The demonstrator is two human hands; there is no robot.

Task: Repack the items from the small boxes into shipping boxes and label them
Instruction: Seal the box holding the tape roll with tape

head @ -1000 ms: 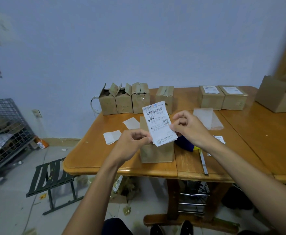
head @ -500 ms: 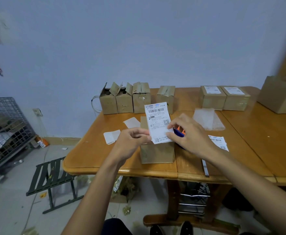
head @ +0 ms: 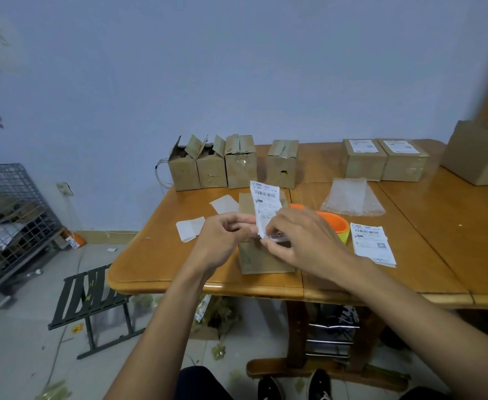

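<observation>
I hold a white shipping label [head: 266,204] upright above a closed cardboard shipping box [head: 261,259] at the table's front. My left hand [head: 222,241] pinches the label's left edge. My right hand [head: 300,238] pinches its bottom corner, where the paper seems to peel apart. Several small worn boxes [head: 212,166] stand along the back edge, some with flaps open. Two labelled boxes [head: 384,160] sit at the back right.
An orange and yellow tape roll [head: 336,223] lies behind my right hand, more labels [head: 372,243] to its right, a bubble-wrap bag [head: 351,197] behind. Backing papers [head: 190,228] lie left. A larger carton [head: 479,157] stands far right. A wire cage [head: 8,217] and a folding stool [head: 92,301] stand on the floor at left.
The label has come lower, closer to the box. My right hand slid from the label's right side down to its bottom corner. The tape roll has come into view.
</observation>
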